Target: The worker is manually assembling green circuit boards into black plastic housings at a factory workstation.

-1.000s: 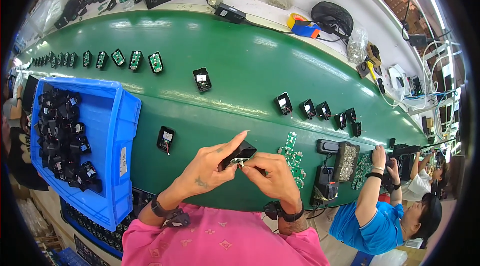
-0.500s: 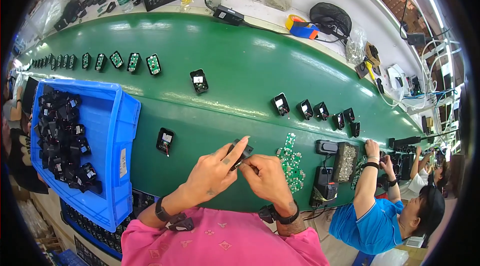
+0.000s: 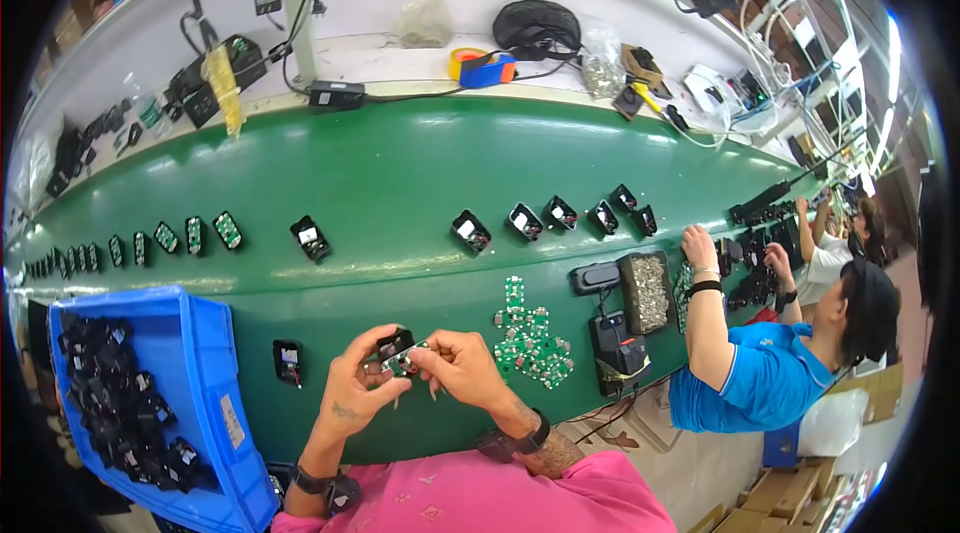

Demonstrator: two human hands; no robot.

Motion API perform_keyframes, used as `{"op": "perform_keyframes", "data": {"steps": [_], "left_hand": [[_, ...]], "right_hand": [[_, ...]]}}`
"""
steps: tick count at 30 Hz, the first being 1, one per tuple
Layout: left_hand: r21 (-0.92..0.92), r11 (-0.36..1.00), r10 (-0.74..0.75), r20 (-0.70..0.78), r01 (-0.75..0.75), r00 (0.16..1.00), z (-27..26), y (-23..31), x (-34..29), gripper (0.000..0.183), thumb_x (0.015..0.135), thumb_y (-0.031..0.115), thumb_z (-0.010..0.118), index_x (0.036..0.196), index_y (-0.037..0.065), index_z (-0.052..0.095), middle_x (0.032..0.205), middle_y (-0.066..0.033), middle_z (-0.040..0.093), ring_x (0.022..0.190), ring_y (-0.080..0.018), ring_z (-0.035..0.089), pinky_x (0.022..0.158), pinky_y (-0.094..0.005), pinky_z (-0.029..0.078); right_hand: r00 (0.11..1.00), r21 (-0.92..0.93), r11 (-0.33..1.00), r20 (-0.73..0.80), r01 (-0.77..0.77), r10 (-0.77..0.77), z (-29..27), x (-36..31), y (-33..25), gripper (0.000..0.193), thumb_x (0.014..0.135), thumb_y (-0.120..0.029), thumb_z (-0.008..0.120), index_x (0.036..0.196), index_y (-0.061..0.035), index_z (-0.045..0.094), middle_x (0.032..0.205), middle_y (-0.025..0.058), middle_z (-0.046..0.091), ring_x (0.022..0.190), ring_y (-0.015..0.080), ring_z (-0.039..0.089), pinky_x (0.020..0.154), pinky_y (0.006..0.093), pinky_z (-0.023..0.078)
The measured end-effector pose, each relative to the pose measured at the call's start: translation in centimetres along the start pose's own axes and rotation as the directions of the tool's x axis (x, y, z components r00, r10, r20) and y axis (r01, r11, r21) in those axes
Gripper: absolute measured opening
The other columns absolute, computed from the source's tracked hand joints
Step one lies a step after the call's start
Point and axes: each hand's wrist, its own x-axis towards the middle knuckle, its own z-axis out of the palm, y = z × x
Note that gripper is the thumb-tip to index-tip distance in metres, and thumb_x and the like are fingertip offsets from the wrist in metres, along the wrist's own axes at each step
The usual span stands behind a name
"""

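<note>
Your left hand point(image 3: 355, 395) pinches a black housing point(image 3: 394, 343); your right hand point(image 3: 460, 365) pinches a small green circuit board point(image 3: 405, 362) against it.

Head view: two hands joining a small circuit board to a black housing over a green conveyor belt.

The left hand point(image 3: 358, 388) grips a small black plastic housing point(image 3: 394, 342); the right hand point(image 3: 462, 368) pinches a small green circuit board point(image 3: 404, 364) against it, both just above the near edge of the green belt point(image 3: 400, 183). On the belt, a pile of green circuit boards point(image 3: 530, 338) lies just right of the hands and a lone black housing point(image 3: 288, 361) just left. A blue bin point(image 3: 205, 388) of black housings stands at the belt's near left. A row of open housings point(image 3: 555, 216) crosses the belt's middle. A co-worker in a blue shirt point(image 3: 755, 383) reaches onto the belt's right end.
</note>
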Motion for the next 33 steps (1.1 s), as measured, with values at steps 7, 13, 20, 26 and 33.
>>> {"op": "perform_keyframes", "data": {"steps": [7,13,20,26,33], "left_hand": [[0.093,0.993,0.086,-0.081,-0.078,0.993,0.9,0.7,0.3,0.061,0.077,-0.006,0.076,0.134,0.001,0.055,0.120,-0.0127,0.064,0.098,-0.0176,0.068,0.080,-0.0286,0.059],[0.286,0.951,0.091,0.107,-0.119,0.990,0.7,1.0,0.7,0.053,0.083,-0.008,0.065,0.134,0.004,0.058,0.132,-0.0114,0.056,0.112,-0.0201,0.064,0.089,-0.0330,0.057],[0.402,0.875,0.325,-0.080,-0.268,0.942,1.5,-0.3,0.9,0.045,0.085,-0.007,0.063,0.129,0.003,0.061,0.134,-0.0141,0.054,0.111,-0.0227,0.064,0.087,-0.0317,0.057],[0.519,0.791,0.471,-0.179,-0.324,0.864,1.6,-0.9,1.5,0.054,0.080,-0.012,0.059,0.131,0.005,0.062,0.124,-0.0170,0.063,0.105,-0.0246,0.068,0.081,-0.0317,0.056],[0.296,0.924,0.321,-0.250,-0.244,0.913,1.4,-1.6,1.1,0.054,0.085,-0.012,0.055,0.138,-0.003,0.052,0.123,-0.0137,0.063,0.096,-0.0130,0.065,0.076,-0.0257,0.056]], "right_hand": [[0.994,0.381,0.918,-0.034,0.110,-0.105,1.4,-0.6,-1.7,0.019,0.095,-0.013,0.068,0.091,0.0048,0.070,0.065,0.0033,0.064,0.054,0.0056,0.057,0.047,0.0214,0.043],[0.999,0.109,0.994,0.035,0.025,-0.029,-1.7,-1.2,-0.1,0.029,0.099,-0.016,0.059,0.077,0.0013,0.066,0.063,0.0008,0.062,0.055,0.0048,0.055,0.046,0.0236,0.042],[0.934,-0.460,0.813,0.175,0.357,-0.311,0.0,-0.7,-3.2,0.023,0.095,-0.014,0.062,0.079,0.0021,0.060,0.065,0.0166,0.056,0.057,0.0351,0.056,0.053,0.0404,0.044],[0.927,-0.420,0.829,0.114,0.370,-0.357,1.6,-0.9,-2.5,0.024,0.096,-0.015,0.061,0.079,0.0015,0.064,0.067,0.0158,0.059,0.059,0.0334,0.059,0.055,0.0400,0.045],[0.943,-0.499,0.823,-0.033,0.271,-0.331,2.0,-0.2,-2.7,0.027,0.097,-0.017,0.059,0.078,0.0003,0.066,0.065,0.0151,0.059,0.056,0.0324,0.058,0.053,0.0399,0.044]]}}
